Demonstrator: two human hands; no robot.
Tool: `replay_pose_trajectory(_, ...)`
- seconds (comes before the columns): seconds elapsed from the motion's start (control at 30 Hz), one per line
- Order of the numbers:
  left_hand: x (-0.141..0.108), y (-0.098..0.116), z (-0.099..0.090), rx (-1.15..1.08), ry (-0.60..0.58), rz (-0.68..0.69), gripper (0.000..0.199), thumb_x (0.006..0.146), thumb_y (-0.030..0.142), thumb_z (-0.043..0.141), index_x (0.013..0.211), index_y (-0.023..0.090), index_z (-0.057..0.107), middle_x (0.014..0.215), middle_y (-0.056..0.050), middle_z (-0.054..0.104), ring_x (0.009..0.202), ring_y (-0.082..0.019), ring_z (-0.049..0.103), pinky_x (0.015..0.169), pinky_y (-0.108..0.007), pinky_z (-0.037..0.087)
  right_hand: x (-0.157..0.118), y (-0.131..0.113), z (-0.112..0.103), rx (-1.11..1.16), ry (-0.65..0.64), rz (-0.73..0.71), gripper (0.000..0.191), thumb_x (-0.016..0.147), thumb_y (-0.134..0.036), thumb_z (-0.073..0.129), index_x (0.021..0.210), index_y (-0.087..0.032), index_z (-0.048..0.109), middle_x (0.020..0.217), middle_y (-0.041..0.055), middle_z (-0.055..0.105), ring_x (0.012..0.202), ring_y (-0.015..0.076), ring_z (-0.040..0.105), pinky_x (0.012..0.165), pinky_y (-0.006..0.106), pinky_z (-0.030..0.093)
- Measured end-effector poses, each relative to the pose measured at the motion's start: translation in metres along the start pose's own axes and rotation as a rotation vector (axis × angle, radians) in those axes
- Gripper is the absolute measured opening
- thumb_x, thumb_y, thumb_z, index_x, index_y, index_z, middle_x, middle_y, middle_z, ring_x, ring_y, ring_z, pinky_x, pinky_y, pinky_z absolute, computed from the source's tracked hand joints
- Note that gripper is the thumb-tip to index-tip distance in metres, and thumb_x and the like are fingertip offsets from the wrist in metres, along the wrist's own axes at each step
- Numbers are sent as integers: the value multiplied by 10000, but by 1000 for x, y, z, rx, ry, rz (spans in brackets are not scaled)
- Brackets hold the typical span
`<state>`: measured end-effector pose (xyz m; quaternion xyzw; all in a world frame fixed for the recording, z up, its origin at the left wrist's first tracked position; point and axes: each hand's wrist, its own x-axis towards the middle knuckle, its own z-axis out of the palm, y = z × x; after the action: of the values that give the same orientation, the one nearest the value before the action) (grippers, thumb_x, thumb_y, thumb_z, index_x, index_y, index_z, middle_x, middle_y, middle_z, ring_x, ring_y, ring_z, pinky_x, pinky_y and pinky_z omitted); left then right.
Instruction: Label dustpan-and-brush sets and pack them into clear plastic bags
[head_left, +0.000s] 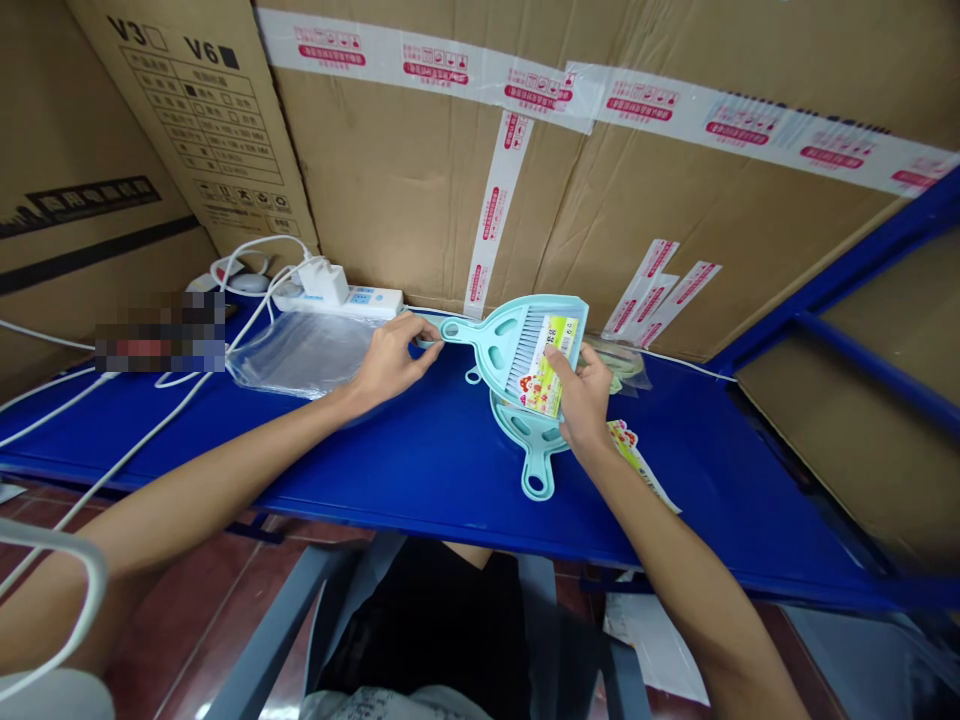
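My right hand [589, 395] grips a light teal dustpan [495, 350] by its wide edge, thumb pressed on a yellow-green printed card [551, 370]. Grey-blue brush bristles [523, 350] show beside the card, inside the pan. At the other end, the fingers of my left hand [401, 355] are pinched together on the tip of the teal handle; the exact grip is partly hidden. Below the raised pan lies a second teal dustpan [536, 445] on the blue table, its handle toward me. Another printed card [641, 465] lies by my right wrist.
Clear plastic bags [300, 355] lie left of my left hand, in front of a white power strip [375, 300] with plugs and cables. Behind my right hand is a bag with pale green contents [622, 365]. Taped cardboard [420, 180] walls the back of the blue table [420, 480].
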<state>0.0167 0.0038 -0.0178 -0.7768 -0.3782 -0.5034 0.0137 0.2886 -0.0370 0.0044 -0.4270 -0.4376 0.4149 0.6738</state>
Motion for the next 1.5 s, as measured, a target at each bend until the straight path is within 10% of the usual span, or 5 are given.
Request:
replay_pose_trajectory(0.43, 6, 2, -7, -15, 135, -125, 56, 958, 232, 655, 942, 184, 680, 864, -30, 715, 780, -164, 653, 757, -310, 535, 4, 9, -5, -147, -29, 6, 408, 725, -472, 901, 1008, -224, 741, 866, 48, 839, 728, 295, 811, 647, 419, 679)
replay_pose_trajectory(0.97, 0, 13, 0, -128, -38, 168, 97, 1034, 266, 665, 972, 195, 686, 895, -45, 733, 813, -180, 654, 756, -338, 529, -5, -1, 0, -133, -128, 157, 457, 678, -496, 922, 999, -227, 741, 884, 58, 846, 773, 318, 822, 696, 451, 690)
replay_pose_trajectory(1.5, -7, 24, 0, -226, -233, 174, 148, 1047, 274, 608, 935, 215, 686, 907, -62, 740, 854, -202, 649, 788, -358, 542, 33, -11, -25, -43, 189, -195, 388, 731, -452, 887, 976, -200, 722, 917, 76, 836, 936, 326, 819, 844, 498, 680)
